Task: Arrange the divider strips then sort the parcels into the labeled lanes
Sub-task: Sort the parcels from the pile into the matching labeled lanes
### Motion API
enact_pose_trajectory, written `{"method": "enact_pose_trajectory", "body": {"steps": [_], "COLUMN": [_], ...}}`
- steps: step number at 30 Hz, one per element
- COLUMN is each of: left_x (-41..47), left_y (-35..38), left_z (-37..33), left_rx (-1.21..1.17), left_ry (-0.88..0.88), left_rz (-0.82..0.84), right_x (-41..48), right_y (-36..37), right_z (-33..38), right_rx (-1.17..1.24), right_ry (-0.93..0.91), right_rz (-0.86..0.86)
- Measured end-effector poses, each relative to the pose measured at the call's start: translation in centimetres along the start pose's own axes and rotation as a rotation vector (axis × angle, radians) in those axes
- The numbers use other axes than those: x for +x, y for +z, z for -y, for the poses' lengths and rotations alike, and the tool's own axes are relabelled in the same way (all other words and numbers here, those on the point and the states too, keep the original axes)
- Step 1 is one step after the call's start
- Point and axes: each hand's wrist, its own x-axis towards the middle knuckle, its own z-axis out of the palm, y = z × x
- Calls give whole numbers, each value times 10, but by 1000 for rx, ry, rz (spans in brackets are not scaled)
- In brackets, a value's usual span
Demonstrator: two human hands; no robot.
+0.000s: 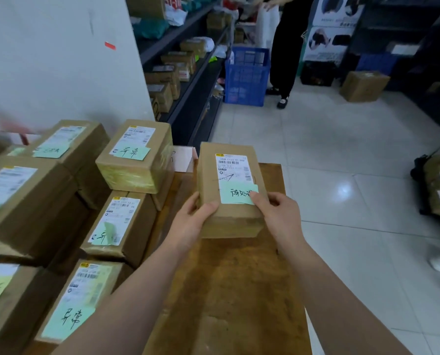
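The box is sitting over the far end of the bench, near its far right corner, with both hands clamping its near end. The left hand is gripping the near left corner, thumb on top and fingers wrapped down the side. The right hand is closing on the near right corner, its thumb pressing on a green note stuck below the shipping label. Whether the box is resting on the wood or being held just above it, I cannot tell.

Along the bench's left edge, other boxes are lying in rows, several wearing green notes; the nearest stack is standing just left of the held box, at the far left corner. No divider strips are showing clearly.

This looks like the sorting step: one parcel being placed in, or lifted from, the right-hand lane. Its note is reading differently from those on the left, so the next move is likely calling for setting it down square, apart from that group, and then letting go.
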Motion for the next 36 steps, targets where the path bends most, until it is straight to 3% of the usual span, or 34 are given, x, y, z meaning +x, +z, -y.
{"method": "enact_pose_trajectory", "body": {"steps": [8, 18, 36], "left_x": [-60, -139, -235], "left_y": [-62, -212, -383], "left_z": [-35, -37, -20], "left_rx": [-111, -104, -105], "left_ry": [158, 206, 192], "left_rz": [15, -78, -400], "right_x": [-57, -166, -274], "right_y": [28, 138, 291], "right_z": [71, 126, 190], "right_rx": [46, 59, 37], "right_ry": [-126, -168, -223], "right_rz": [-58, 25, 332]}}
